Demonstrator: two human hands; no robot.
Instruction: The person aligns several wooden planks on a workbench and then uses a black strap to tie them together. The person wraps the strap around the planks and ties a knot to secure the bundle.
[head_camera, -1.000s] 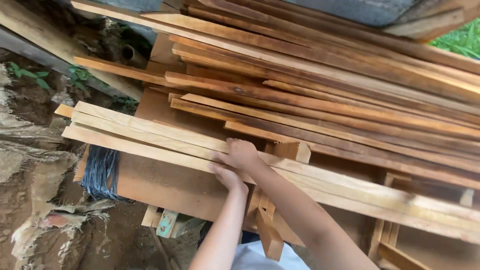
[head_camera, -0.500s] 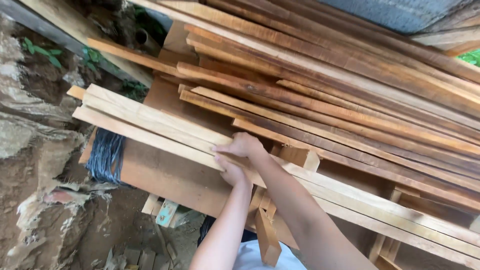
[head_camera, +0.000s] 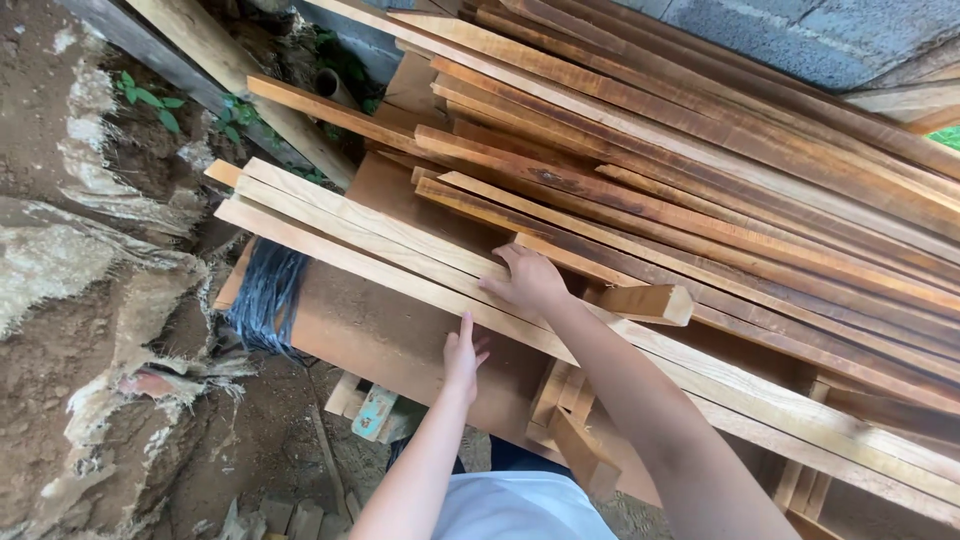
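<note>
A stack of long wooden planks (head_camera: 700, 190) slopes from upper left to lower right. Three pale planks (head_camera: 340, 235) lie lowest and nearest me. My right hand (head_camera: 528, 280) rests palm down on top of these pale planks, fingers spread. My left hand (head_camera: 462, 355) sits just below their front edge, fingers together and pointing up, touching the brown board (head_camera: 370, 335) underneath. Neither hand visibly grips anything.
A bundle of dark blue-grey cord (head_camera: 262, 295) hangs at the left end of the brown board. A short wood block (head_camera: 648, 302) juts out right of my right hand. Dirt ground (head_camera: 90, 350) and scrap wood pieces (head_camera: 375, 410) lie below left. A grey block wall (head_camera: 790, 35) stands behind.
My left hand has dropped from the plank edge beside the right hand to the brown board below. The view has shifted so the stack sits further right.
</note>
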